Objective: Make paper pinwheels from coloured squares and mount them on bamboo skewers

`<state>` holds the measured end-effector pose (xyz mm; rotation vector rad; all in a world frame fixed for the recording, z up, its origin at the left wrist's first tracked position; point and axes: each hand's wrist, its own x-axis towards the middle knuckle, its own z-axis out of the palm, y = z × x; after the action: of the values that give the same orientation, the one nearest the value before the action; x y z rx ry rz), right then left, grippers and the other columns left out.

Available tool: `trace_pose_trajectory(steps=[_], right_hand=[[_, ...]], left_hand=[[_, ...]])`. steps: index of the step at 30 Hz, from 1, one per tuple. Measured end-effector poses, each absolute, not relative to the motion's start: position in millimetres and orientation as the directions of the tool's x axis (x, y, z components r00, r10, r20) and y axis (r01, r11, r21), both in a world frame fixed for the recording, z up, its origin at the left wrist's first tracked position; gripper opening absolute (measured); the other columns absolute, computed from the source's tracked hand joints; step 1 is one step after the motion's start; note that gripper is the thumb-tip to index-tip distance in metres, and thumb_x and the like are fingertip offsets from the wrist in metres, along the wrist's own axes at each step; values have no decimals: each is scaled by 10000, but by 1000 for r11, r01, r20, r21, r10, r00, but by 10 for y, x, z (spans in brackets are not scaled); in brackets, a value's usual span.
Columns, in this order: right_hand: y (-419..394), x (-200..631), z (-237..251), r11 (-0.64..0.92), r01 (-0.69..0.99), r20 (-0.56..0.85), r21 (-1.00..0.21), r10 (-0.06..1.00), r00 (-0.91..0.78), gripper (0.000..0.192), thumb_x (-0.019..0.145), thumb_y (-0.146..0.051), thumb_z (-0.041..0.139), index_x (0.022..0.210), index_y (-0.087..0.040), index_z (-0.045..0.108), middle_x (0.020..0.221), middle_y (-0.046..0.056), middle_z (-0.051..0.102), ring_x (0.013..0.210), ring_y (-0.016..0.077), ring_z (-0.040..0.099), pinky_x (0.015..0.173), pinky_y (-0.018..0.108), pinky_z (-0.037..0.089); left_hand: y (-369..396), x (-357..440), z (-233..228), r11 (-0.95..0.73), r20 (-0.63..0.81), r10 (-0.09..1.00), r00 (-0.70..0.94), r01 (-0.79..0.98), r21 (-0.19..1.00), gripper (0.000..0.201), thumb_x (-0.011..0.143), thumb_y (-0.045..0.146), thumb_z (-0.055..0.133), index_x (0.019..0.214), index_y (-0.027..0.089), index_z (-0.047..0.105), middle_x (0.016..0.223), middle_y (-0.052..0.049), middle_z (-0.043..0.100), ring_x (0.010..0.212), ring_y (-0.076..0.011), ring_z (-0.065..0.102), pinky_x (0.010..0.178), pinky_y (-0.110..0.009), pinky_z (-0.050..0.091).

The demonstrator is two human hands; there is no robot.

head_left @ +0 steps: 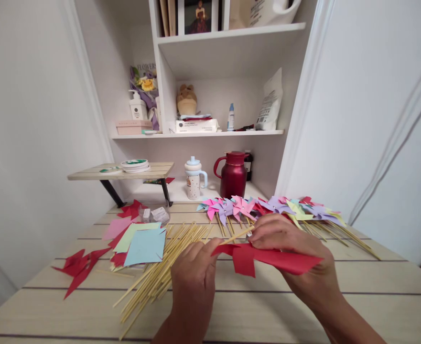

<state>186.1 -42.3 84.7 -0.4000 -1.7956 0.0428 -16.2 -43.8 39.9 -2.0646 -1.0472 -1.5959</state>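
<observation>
Both grips are clamped, right hand (285,239) on the red paper pinwheel (267,258), left hand (194,270) at its tip beside the bamboo stick (237,235); pressing hard may crease or tear the folds.

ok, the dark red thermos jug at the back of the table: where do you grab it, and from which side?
Probably by the loop handle on the dark red jug, coming in from its left. The handle stands clear on that side, facing the speckled cup, while the body is wide and round, likely harder for fingers to span. The gap to the cup is narrow, so approach slightly from the front.
</observation>
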Motion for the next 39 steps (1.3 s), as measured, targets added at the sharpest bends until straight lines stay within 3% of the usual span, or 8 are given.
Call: trace_pose_trajectory(steps=[14, 19, 39], right_hand=[[-426, 1859, 833, 922, 273, 934, -275, 324, -151, 118, 882, -195, 690, 933, -272, 762, 816, 42, 756, 808, 250, 697, 743, 447, 563], [-424, 1851, 852, 927, 269, 941, -261, 306, -143, 103, 886, -210, 690, 931, -267, 763, 809, 45, 756, 806, 249, 695, 735, 444, 567], [-416, 1821, 855, 934, 247, 943, -259, 299, -145, 130, 884, -153, 676, 927, -250, 750, 811, 45, 739, 812, 241, 681, 741, 440, 557]], left_hand=[[-487, -188, 435, -718, 919, 356, 171, 680, 152, 271, 964, 145, 447, 1075, 202, 687, 730, -8, 689, 663, -161, 629, 626, -286, 458], [-467, -185, 415, -739, 938, 312, 150, 659, 141, 274, 960, 129, 439, 1097, 200, 665, 729, -6, 665, 657, -165, 597, 639, -297, 419], [-490, -187, 477, -724, 939, 301, 165, 681, 112, 293, 941, 81, 412, 1057, 198, 654, 682, 15, 633, 622, -149, 579, 633, -296, 415]])
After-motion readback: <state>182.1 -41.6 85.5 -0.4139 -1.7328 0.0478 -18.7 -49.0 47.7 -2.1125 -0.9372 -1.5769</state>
